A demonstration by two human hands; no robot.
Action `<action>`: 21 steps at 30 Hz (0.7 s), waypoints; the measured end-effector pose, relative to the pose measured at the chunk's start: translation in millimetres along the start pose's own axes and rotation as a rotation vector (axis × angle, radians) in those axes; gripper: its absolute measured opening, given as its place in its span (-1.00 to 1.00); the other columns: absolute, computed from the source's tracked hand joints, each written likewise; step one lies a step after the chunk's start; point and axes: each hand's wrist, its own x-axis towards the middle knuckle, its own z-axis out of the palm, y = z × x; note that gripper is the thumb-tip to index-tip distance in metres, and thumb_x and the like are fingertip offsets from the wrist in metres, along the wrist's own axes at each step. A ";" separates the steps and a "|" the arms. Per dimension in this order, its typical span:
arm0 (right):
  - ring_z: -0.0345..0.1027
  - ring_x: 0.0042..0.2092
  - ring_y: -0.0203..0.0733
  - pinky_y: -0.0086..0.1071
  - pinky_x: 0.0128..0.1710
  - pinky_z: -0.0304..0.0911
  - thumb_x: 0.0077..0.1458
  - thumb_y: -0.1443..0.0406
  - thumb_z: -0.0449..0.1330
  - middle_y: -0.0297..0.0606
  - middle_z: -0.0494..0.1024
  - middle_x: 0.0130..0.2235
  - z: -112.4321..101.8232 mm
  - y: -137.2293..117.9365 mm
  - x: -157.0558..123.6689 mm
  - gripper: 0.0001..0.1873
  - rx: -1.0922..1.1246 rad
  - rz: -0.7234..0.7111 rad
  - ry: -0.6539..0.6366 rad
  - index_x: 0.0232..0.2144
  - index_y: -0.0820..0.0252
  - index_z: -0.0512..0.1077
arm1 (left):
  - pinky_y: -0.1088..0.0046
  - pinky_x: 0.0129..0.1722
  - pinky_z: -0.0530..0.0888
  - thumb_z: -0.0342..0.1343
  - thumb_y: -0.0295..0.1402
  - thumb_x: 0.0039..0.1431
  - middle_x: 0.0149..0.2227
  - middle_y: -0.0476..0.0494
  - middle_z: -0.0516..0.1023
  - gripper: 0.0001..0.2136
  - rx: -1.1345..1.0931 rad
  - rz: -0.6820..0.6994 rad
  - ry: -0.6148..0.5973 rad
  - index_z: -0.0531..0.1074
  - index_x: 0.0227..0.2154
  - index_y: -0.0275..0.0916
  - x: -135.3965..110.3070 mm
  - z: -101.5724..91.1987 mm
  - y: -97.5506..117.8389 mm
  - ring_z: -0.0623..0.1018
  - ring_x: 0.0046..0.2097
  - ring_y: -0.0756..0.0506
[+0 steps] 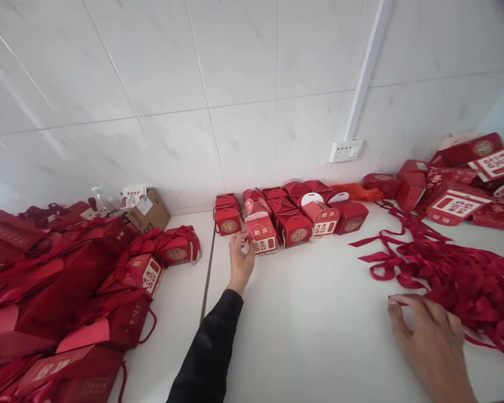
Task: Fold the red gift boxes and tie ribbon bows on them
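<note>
My left hand (241, 262) grips the lower left side of a small red gift box (262, 232) with a white character panel, thumb on its front. That box stands at the front of a cluster of similar boxes, among them a red box with a gold seal (296, 230) and one with a raised rounded flap (322, 218). My right hand (430, 336) hovers over the table by a tangled pile of dark red ribbons (457, 268). Its thumb and forefinger curl into a pinch; whatever may be between the tips is too small to make out.
Filled red boxes tied with ribbon (79, 274) crowd the left side of the white table (302, 313). Behind them stands a brown carton (151, 212). More red boxes (457, 201) lie heaped at the back right, near orange-red mesh (353, 191). A tiled wall with a socket (346, 151) bounds the back.
</note>
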 end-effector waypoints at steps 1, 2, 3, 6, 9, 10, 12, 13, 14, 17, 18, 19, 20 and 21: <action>0.43 -0.19 0.26 0.08 -0.15 0.28 0.32 0.12 -0.10 0.02 0.54 -0.25 -2.2 -2.7 2.2 -0.66 0.036 -0.015 0.012 -0.27 0.15 0.39 | 0.22 -0.02 0.48 0.14 -0.34 0.16 -0.07 -0.20 0.49 -0.91 -0.010 -0.002 -0.006 0.44 -0.27 -0.14 -2.2 -2.8 2.3 0.50 0.00 -0.20; 0.44 -0.17 0.25 0.08 -0.12 0.28 0.33 0.13 -0.08 0.02 0.55 -0.21 -4.1 -4.9 4.1 -0.69 0.082 -0.027 0.018 -0.25 0.14 0.37 | 0.25 -0.06 0.49 0.13 -0.32 0.17 -0.08 -0.20 0.49 -0.93 -0.022 -0.006 -0.013 0.44 -0.28 -0.14 -4.5 -5.8 5.2 0.51 -0.02 -0.19; 0.45 -0.15 0.23 0.07 -0.10 0.29 0.33 0.13 -0.06 0.02 0.56 -0.19 -5.6 -6.6 5.6 -0.72 0.137 -0.033 0.019 -0.25 0.13 0.36 | 0.27 -0.08 0.50 0.12 -0.31 0.19 -0.07 -0.20 0.49 -0.93 -0.032 -0.013 -0.019 0.43 -0.30 -0.14 -7.1 -9.1 8.7 0.51 -0.03 -0.18; 0.47 -0.15 0.14 0.08 0.01 0.28 0.31 0.10 -0.01 -0.04 0.60 -0.17 -8.9 -11.3 6.2 -0.76 0.298 0.008 0.002 -0.26 0.08 0.34 | 0.29 -0.10 0.50 0.12 -0.24 0.22 -0.06 -0.21 0.48 -0.88 -0.050 -0.043 -0.047 0.45 -0.37 -0.16 -20.8 -22.5 23.0 0.52 -0.02 -0.19; 0.50 -0.18 0.08 -0.01 -0.03 0.34 0.27 0.02 0.04 -0.13 0.63 -0.23 -14.3 -24.4 2.2 -0.71 0.434 0.205 -0.105 -0.28 0.06 0.39 | 0.29 -0.14 0.50 0.13 -0.21 0.23 -0.05 -0.20 0.47 -0.84 -0.036 -0.086 -0.075 0.47 -0.40 -0.15 -51.4 -40.6 45.5 0.52 -0.03 -0.20; 0.52 -0.20 0.05 -0.11 -0.12 0.39 0.25 0.00 0.06 -0.16 0.63 -0.26 -17.5 -31.9 0.8 -0.70 0.487 0.293 -0.168 -0.27 0.06 0.40 | 0.30 -0.18 0.49 0.13 -0.21 0.24 -0.07 -0.20 0.47 -0.84 -0.019 -0.104 -0.077 0.47 -0.40 -0.14 -66.0 -46.7 55.2 0.52 -0.05 -0.20; 0.54 -0.26 -0.03 -0.31 -0.36 0.37 0.21 -0.03 0.10 -0.22 0.61 -0.34 -26.4 -51.1 -0.6 -0.67 0.602 0.447 -0.299 -0.27 0.06 0.43 | 0.30 -0.27 0.47 0.14 -0.19 0.24 -0.11 -0.19 0.47 -0.86 0.037 -0.146 -0.074 0.48 -0.37 -0.10 -98.2 -58.0 77.2 0.51 -0.12 -0.20; 0.54 -0.30 -0.06 -0.36 -0.42 0.35 0.20 -0.05 0.11 -0.24 0.60 -0.38 -32.1 -61.9 0.0 -0.65 0.654 0.493 -0.358 -0.27 0.06 0.43 | 0.29 -0.27 0.46 0.15 -0.17 0.24 -0.14 -0.18 0.46 -0.87 0.075 -0.162 -0.071 0.48 -0.33 -0.08 -113.5 -63.0 88.6 0.50 -0.15 -0.20; 0.53 -0.33 -0.10 -0.39 -0.46 0.33 0.20 -0.07 0.11 -0.26 0.58 -0.41 -38.3 -72.7 1.6 -0.62 0.703 0.518 -0.413 -0.26 0.06 0.45 | 0.27 -0.26 0.46 0.15 -0.16 0.25 -0.15 -0.17 0.45 -0.87 0.111 -0.182 -0.080 0.49 -0.23 -0.05 -126.7 -67.6 99.5 0.48 -0.17 -0.20; 0.52 -0.28 -0.12 -0.43 -0.46 0.33 0.23 -0.12 0.09 -0.24 0.59 -0.34 -57.7 -100.1 11.3 -0.55 0.820 0.549 -0.589 -0.17 0.07 0.50 | 0.22 -0.15 0.44 0.10 -0.15 0.31 -0.06 -0.17 0.44 -0.76 0.214 -0.206 -0.043 0.40 -0.03 -0.05 -144.6 -78.5 123.1 0.44 -0.12 -0.19; 0.52 -0.24 -0.11 -0.43 -0.44 0.34 0.23 -0.13 0.08 -0.23 0.60 -0.29 -63.4 -106.6 15.4 -0.52 0.853 0.550 -0.645 -0.12 0.06 0.50 | 0.20 -0.11 0.43 0.09 -0.15 0.31 -0.02 -0.18 0.44 -0.74 0.241 -0.194 -0.011 0.37 -0.01 -0.07 -143.3 -80.9 126.8 0.44 -0.09 -0.19; 0.53 -0.19 -0.09 -0.42 -0.41 0.35 0.23 -0.14 0.08 -0.21 0.61 -0.25 -68.4 -111.5 19.6 -0.50 0.881 0.551 -0.687 -0.09 0.06 0.51 | 0.17 -0.06 0.42 0.08 -0.15 0.32 0.03 -0.19 0.43 -0.73 0.259 -0.179 0.011 0.35 0.01 -0.09 -139.4 -82.5 128.5 0.43 -0.05 -0.20; 0.52 -0.16 -0.08 -0.41 -0.38 0.35 0.23 -0.15 0.08 -0.20 0.61 -0.21 -72.4 -115.2 23.7 -0.48 0.901 0.546 -0.722 -0.07 0.06 0.51 | 0.14 -0.01 0.41 0.08 -0.15 0.32 0.08 -0.20 0.42 -0.71 0.263 -0.166 0.004 0.34 0.03 -0.10 -134.1 -83.3 128.7 0.43 0.00 -0.20; 0.52 -0.14 -0.07 -0.39 -0.34 0.36 0.22 -0.16 0.08 -0.20 0.62 -0.19 -75.6 -117.8 27.6 -0.47 0.920 0.538 -0.752 -0.04 0.06 0.51 | 0.12 0.03 0.41 0.08 -0.15 0.32 0.12 -0.22 0.42 -0.68 0.258 -0.158 -0.034 0.32 0.06 -0.11 -128.3 -83.2 128.0 0.43 0.04 -0.21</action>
